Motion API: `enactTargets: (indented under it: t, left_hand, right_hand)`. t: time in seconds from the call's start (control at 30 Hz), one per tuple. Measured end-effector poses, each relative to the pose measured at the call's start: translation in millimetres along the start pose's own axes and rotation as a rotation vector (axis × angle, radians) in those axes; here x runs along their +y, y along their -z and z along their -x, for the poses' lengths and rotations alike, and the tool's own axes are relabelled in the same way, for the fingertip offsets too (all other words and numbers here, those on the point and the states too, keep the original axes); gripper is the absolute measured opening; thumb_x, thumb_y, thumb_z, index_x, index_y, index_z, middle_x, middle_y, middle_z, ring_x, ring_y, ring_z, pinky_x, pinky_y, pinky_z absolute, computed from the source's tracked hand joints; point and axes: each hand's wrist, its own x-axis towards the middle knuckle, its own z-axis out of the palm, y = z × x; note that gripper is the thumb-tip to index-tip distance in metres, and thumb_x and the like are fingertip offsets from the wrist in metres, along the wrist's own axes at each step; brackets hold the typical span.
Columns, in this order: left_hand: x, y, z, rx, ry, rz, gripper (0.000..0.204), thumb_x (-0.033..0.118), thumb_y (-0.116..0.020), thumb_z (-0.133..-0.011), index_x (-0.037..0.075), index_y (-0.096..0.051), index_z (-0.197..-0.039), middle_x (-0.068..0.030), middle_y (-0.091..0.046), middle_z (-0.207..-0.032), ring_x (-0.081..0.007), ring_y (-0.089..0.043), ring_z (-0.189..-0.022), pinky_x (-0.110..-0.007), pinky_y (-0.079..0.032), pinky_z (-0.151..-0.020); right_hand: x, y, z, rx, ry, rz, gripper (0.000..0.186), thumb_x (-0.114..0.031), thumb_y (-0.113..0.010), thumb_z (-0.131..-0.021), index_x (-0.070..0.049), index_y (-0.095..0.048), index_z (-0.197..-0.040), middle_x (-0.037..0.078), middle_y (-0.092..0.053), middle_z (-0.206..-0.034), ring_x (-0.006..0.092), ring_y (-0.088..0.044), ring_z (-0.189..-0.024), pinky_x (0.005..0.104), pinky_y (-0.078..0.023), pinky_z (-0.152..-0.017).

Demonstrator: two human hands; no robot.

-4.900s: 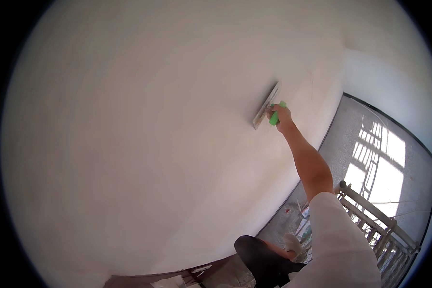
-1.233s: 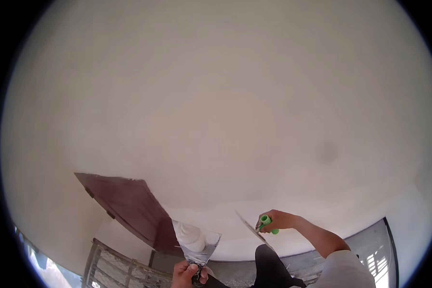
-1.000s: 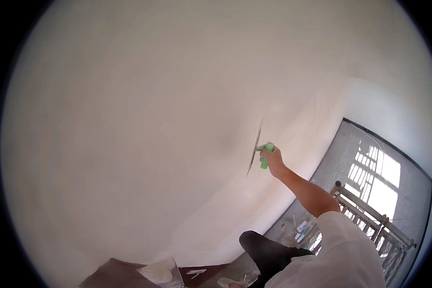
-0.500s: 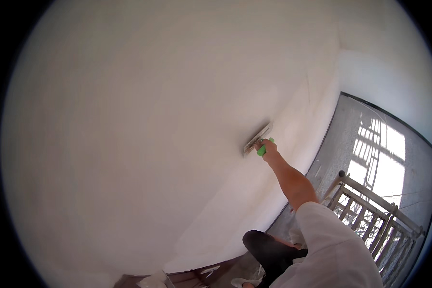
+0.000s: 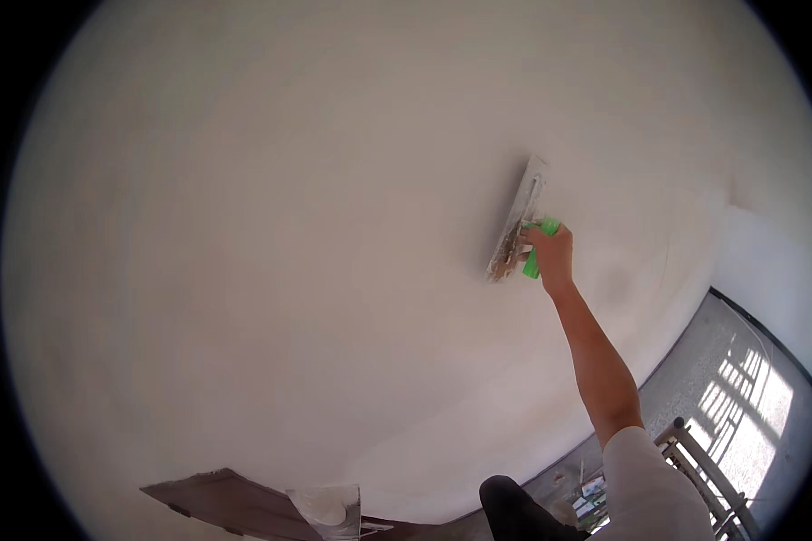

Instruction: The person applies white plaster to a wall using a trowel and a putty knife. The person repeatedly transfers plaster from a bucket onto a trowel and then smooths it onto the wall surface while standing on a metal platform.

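My right hand point(image 5: 550, 253) is closed round the green handle of a plastering trowel point(image 5: 518, 219), my arm stretched out in a white sleeve. The trowel's long metal blade stands steeply tilted at the pale plastered wall point(image 5: 289, 225), its upper end leaning right. Plaster is smeared over the blade's back. At the lower edge a pale, plaster-smeared flat piece point(image 5: 329, 507) shows in part; what holds it, if anything, is out of sight. My left hand does not show.
A dark brown panel point(image 5: 216, 498) lies low at the left. My dark-clothed knee point(image 5: 514, 507) is at the bottom. On the lower right are a metal railing point(image 5: 708, 464), a grey floor point(image 5: 695, 370) with bright sunlight, and small items point(image 5: 591, 500) beside my sleeve.
My right hand has moved the trowel upward and a little right, and the blade stands steeper. The view has shifted, so the floor and railing sit lower and the brown panel shows more.
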Motion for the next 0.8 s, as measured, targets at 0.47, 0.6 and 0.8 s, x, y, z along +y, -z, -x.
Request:
enactTargets:
  t: [0.47,0.6,0.8]
  left_hand:
    - [33.7,-167.8,85.2,0.203,-0.188,0.092,0.035,0.032,-0.057,-0.102,0.008,-0.063,-0.078,0.0022,-0.057,-0.06,-0.0039,-0.047,-0.052,-0.022,-0.035,-0.047]
    - [14.5,-199.7,98.9,0.382,-0.151,0.084,0.035,0.033,-0.058,-0.101,0.008,-0.064,-0.078,0.0026,-0.056,-0.058,-0.0046,-0.048,-0.049,-0.023,-0.035,-0.044]
    - [-21.4,-146.9,86.5,0.479,-0.213,-0.064,0.034,0.032,-0.059,-0.101,0.007,-0.064,-0.078,0.0031,-0.051,-0.055,-0.0054,-0.044,-0.043,-0.023,-0.032,-0.04]
  right_hand:
    - [-30.2,-212.4,93.1,-0.563,0.668,0.663,0.029,-0.014,-0.067,-0.079,0.006,-0.056,-0.097,0.025,-0.062,-0.096,0.0445,-0.064,-0.084,0.0521,-0.053,-0.073]
    - [31.0,-279.0,142.2,-0.752,0.756,0.641,0.029,-0.014,-0.067,-0.081,0.006,-0.055,-0.098,0.025,-0.063,-0.095,0.0425,-0.065,-0.086,0.0517,-0.054,-0.074]
    - [102.8,-387.0,252.7,-0.929,0.98,0.641,0.022,-0.011,-0.066,-0.081,0.006,-0.058,-0.093,0.025,-0.064,-0.091,0.0399,-0.067,-0.084,0.0476,-0.056,-0.076]
